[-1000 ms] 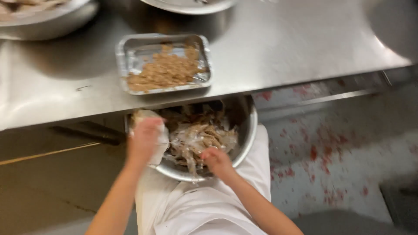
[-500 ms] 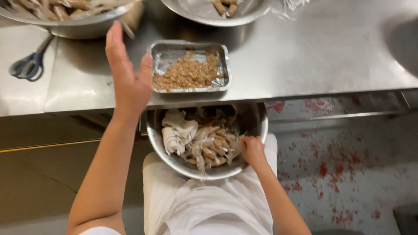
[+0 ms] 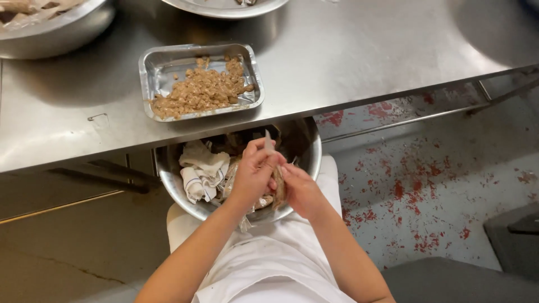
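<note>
A round steel bowl [image 3: 306, 163] rests on my lap under the table edge. It holds a crumpled white cloth [image 3: 201, 168] and pale shrimp-like scraps. My left hand [image 3: 254, 174] and my right hand [image 3: 300, 189] meet over the bowl's right half. Both pinch one long thin brownish shrimp piece [image 3: 278, 188] between them, and its pale tip sticks up past my left fingers. On the steel table [image 3: 359, 50] just beyond the bowl sits a foil tray [image 3: 160, 70] with small brown peeled bits heaped in it.
Two large steel bowls stand at the table's far edge, one at the left [image 3: 53, 33] and one at the top middle [image 3: 224, 7]. A grey floor with red speckles [image 3: 426, 174] lies to the right. My white apron [image 3: 269, 269] covers my lap.
My left hand came down from above the table into the bowl and joined the right hand on a shrimp piece. The view shifted, and the scissors on the left are out of sight.
</note>
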